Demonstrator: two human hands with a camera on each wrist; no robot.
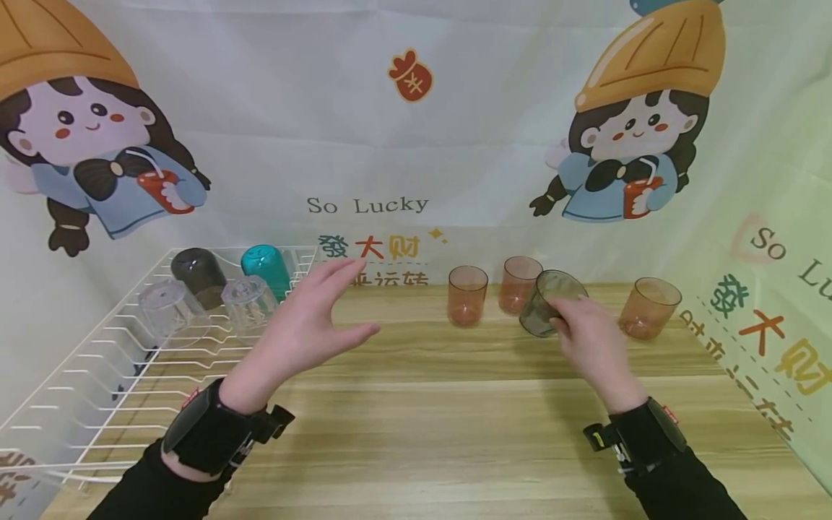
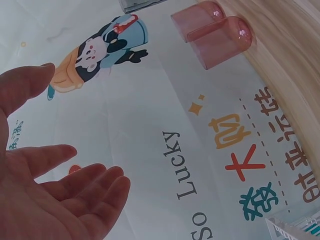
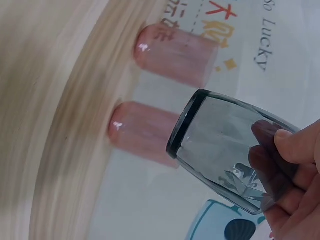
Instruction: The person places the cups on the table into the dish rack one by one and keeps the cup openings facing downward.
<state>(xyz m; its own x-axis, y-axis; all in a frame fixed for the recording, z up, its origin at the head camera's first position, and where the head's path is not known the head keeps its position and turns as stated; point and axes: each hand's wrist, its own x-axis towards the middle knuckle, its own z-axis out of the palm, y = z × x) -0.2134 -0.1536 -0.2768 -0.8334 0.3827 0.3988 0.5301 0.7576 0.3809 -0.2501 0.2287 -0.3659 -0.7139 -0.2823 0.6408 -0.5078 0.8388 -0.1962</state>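
My right hand [image 1: 594, 343] pinches a smoky grey glass [image 1: 542, 307] near its rim, with the thumb on one side and fingers showing through the wall. The glass is tilted, its thick base [image 3: 186, 125] toward the pink glasses in the right wrist view. Two pink glasses [image 1: 467, 296] [image 1: 518, 285] stand upright left of and behind it, and a third pink glass [image 1: 650, 309] is right of my right hand. Palm turned inward, my left hand [image 1: 302, 325] hovers with spread fingers and holds nothing, overlapping the right edge of a white wire rack [image 1: 71, 468] in the head view.
On the rack, a dark grey glass [image 1: 198, 273], a teal glass [image 1: 266, 266] and two clear glasses [image 1: 170, 310] [image 1: 250, 302] sit upside down. The wooden tabletop [image 1: 442, 419] reaches back to a printed cloth [image 1: 260, 108], which also hangs along the right side.
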